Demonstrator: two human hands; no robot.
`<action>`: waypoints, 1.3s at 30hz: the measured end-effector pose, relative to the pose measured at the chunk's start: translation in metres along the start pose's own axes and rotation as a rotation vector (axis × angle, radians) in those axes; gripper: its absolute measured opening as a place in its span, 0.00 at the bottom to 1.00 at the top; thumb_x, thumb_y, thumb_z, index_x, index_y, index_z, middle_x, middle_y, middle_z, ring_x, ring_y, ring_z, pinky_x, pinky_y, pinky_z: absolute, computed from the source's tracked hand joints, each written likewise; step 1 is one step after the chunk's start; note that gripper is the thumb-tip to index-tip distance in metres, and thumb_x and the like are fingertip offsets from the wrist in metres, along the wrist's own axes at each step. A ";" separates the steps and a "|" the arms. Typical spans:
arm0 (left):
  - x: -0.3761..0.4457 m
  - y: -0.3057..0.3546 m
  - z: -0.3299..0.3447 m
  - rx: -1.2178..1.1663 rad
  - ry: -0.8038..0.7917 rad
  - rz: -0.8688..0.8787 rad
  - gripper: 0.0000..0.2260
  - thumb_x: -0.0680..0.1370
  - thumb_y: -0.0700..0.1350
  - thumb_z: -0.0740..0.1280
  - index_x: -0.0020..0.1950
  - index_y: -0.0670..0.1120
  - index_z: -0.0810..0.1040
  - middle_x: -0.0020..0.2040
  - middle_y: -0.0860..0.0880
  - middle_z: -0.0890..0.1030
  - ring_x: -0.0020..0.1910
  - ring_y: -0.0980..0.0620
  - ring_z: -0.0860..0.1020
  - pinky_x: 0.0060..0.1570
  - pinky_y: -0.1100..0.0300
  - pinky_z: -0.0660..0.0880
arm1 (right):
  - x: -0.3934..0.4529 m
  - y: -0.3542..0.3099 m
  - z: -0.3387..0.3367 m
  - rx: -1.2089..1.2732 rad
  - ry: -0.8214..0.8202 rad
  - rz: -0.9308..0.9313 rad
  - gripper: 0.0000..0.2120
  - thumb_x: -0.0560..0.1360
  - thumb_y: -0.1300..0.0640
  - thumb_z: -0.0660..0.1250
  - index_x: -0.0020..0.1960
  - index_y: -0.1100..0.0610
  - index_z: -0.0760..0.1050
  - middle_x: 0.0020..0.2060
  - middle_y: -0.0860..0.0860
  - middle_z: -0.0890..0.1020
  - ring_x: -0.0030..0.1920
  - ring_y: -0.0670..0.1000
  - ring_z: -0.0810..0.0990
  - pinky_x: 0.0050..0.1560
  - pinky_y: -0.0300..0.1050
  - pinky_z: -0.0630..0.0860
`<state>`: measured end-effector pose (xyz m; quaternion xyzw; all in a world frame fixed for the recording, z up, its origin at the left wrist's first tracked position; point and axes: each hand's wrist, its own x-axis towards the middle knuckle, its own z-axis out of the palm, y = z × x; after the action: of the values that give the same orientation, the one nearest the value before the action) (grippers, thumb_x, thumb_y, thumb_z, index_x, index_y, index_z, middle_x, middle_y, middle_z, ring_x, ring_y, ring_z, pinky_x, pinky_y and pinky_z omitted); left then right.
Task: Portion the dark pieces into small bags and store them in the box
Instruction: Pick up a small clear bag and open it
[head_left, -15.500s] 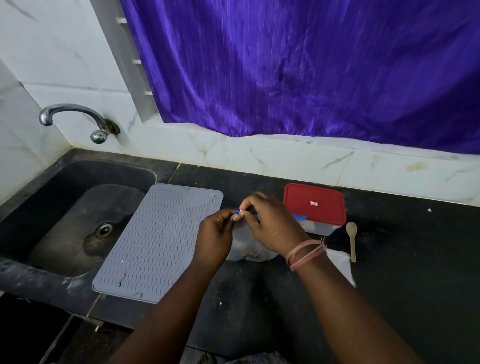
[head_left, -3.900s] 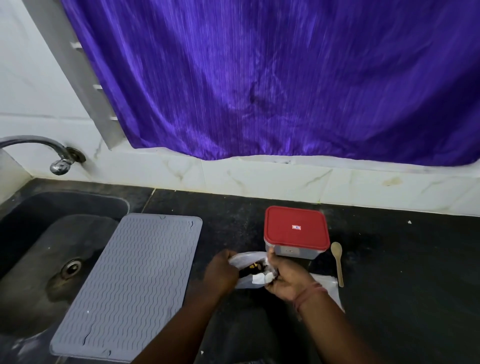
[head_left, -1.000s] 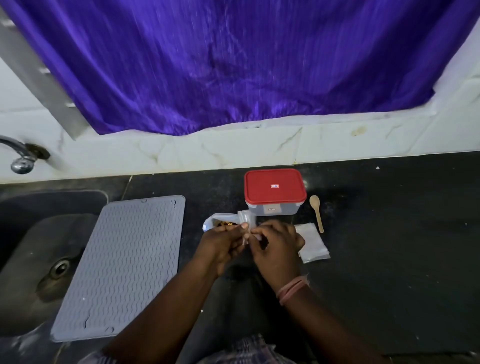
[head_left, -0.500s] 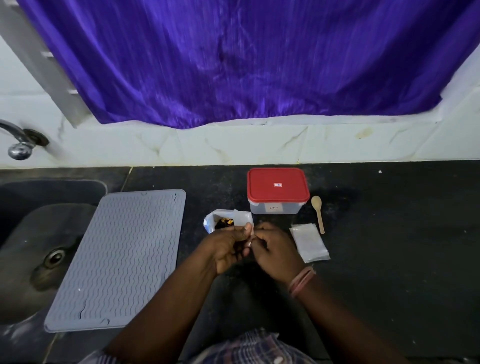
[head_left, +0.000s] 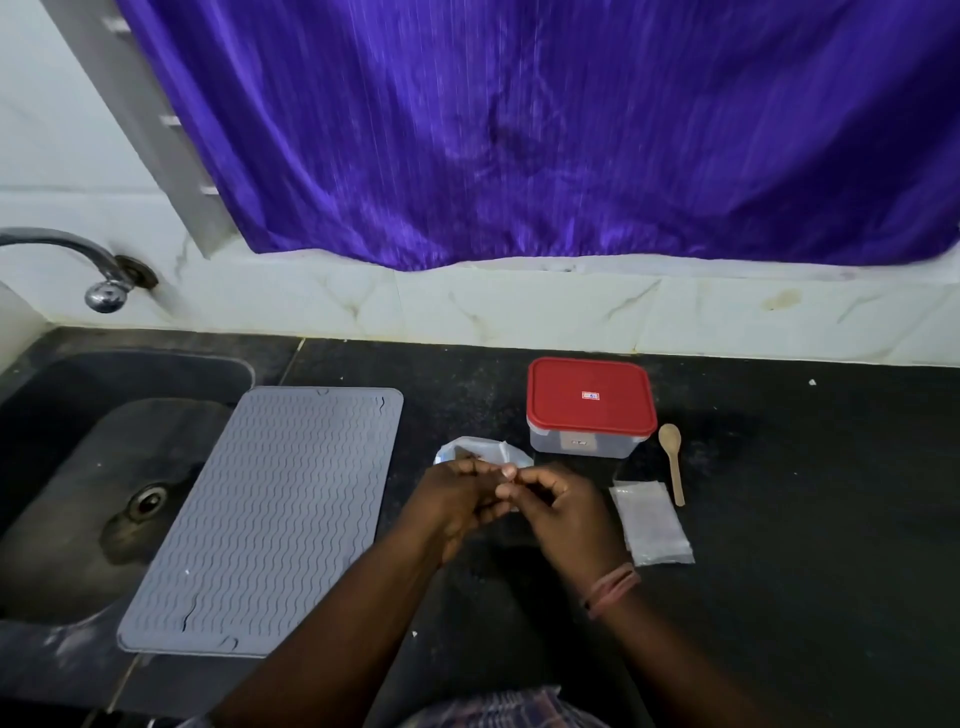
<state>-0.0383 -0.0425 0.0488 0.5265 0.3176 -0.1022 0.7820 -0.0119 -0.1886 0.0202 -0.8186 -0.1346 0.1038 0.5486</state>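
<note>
**Head view: two hands meet over the black counter**

A big purple shiny curtain (head_left: 545, 130) hangs over the black stone counter (head_left: 779, 571). A grey wavy rubber mat (head_left: 270, 519) lies partly over the dark sink (head_left: 78, 467). The clear plastic box with a red lid (head_left: 589, 405) sits shut near the wall. A flat pile of small clear bags (head_left: 652, 522) lies just beside a little wooden spoon (head_left: 672, 462). An open white bag with dark pieces inside (head_left: 480, 452) lies just behind the hands. The left hand (head_left: 457, 504) and right hand (head_left: 563, 512) have curled fingers that touch, pinching something tiny. I cannot tell what it is.
</note>
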 end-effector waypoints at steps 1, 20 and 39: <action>0.002 0.000 -0.003 0.008 0.004 -0.013 0.10 0.78 0.37 0.72 0.57 0.33 0.82 0.44 0.41 0.85 0.40 0.50 0.85 0.44 0.60 0.83 | 0.003 -0.001 -0.001 -0.020 -0.014 -0.019 0.04 0.74 0.54 0.74 0.48 0.49 0.85 0.43 0.42 0.84 0.47 0.40 0.81 0.50 0.32 0.76; 0.001 0.014 0.023 1.410 0.116 0.609 0.15 0.80 0.40 0.66 0.66 0.47 0.81 0.62 0.47 0.80 0.62 0.48 0.79 0.62 0.61 0.72 | 0.028 0.035 -0.004 -0.132 0.137 0.128 0.06 0.75 0.55 0.70 0.46 0.44 0.79 0.40 0.39 0.84 0.44 0.41 0.83 0.49 0.49 0.83; 0.025 0.001 0.033 0.732 0.158 0.251 0.08 0.81 0.40 0.66 0.51 0.43 0.86 0.36 0.50 0.86 0.37 0.54 0.86 0.49 0.55 0.84 | 0.083 0.128 -0.108 -0.377 0.607 0.556 0.07 0.73 0.65 0.67 0.47 0.68 0.81 0.44 0.65 0.83 0.48 0.66 0.82 0.46 0.52 0.77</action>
<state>-0.0056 -0.0668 0.0423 0.8116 0.2525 -0.0714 0.5219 0.1145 -0.3007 -0.0599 -0.9027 0.2407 -0.0239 0.3558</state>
